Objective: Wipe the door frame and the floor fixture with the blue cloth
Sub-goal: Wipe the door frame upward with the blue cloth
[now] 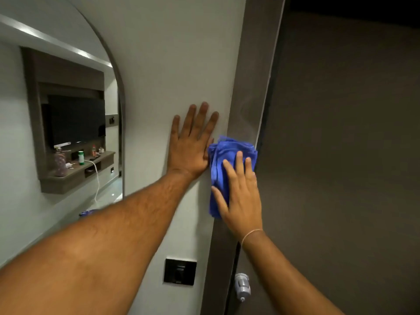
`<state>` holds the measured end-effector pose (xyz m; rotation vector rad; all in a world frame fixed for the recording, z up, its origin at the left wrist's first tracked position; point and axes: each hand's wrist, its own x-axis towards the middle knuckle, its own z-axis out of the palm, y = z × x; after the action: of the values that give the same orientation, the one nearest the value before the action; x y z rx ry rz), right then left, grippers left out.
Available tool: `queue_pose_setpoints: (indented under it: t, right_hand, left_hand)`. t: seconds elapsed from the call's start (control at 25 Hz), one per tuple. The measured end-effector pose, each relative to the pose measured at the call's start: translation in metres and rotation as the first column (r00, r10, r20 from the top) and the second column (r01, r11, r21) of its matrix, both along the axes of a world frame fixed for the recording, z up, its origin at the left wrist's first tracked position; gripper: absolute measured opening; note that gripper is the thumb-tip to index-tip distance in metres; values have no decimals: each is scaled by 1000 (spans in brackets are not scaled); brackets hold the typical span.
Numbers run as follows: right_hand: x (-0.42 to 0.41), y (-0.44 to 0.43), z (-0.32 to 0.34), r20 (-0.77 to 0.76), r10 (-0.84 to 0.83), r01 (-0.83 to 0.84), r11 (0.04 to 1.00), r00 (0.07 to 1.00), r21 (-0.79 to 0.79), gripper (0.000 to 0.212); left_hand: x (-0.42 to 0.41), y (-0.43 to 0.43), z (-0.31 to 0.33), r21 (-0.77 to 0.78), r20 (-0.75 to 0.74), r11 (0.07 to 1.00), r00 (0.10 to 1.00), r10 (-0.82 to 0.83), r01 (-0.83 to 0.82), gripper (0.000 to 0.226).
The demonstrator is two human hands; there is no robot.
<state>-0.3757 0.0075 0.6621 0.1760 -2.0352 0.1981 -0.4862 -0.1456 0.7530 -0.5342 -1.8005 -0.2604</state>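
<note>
The folded blue cloth [223, 162] lies flat against the grey-brown door frame [252, 83], which runs up the middle of the view. My right hand [242, 196] presses on the cloth with fingers spread, holding it to the frame. My left hand [192, 144] rests flat and open on the white wall just left of the cloth, holding nothing. A small grey fixture [242, 286] sits low beside the frame's foot.
A dark door [341, 155] fills the right side. A black switch plate [180, 272] is on the wall below my left arm. Through an arched opening at left are a TV [76, 120] and a shelf [75, 172] with bottles and a white cable.
</note>
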Motion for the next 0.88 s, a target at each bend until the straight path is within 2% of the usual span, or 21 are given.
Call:
queue_pose_setpoints:
  t: [0.08, 0.24, 0.36, 0.44, 0.6, 0.72, 0.88]
  right_hand:
    - [-13, -3, -42, -3, -169, 169, 980, 986, 108, 75]
    - [-5, -1, -172, 12, -365, 350, 900, 931, 258, 76]
    - [1, -1, -238, -39, -426, 415, 853, 904, 318, 76]
    - [-3, -3, -241, -46, -429, 423, 856, 902, 296, 77]
    - [-22, -11, -169, -50, -339, 343, 926, 939, 161, 74]
    - [-37, -4, -47, -127, -240, 248, 967, 962, 52, 72]
    - [-40, 9, 133, -259, -156, 173, 984, 953, 45, 76]
  left_hand:
    - [-8, 1, -3, -1, -51, 1000, 999, -8, 8, 69]
    - [-13, 0, -3, 7, -75, 998, 996, -58, 59, 64]
    - [-14, 1, -6, -3, -89, 998, 994, -69, 69, 64]
    - [-15, 1, -6, 5, -92, 997, 993, -79, 80, 63]
    - [-18, -1, -10, -3, -107, 997, 992, -73, 73, 66]
    - [-21, 0, -8, 0, -133, 998, 989, -65, 65, 71]
    - [-22, 1, -8, 0, -143, 998, 988, -60, 61, 72]
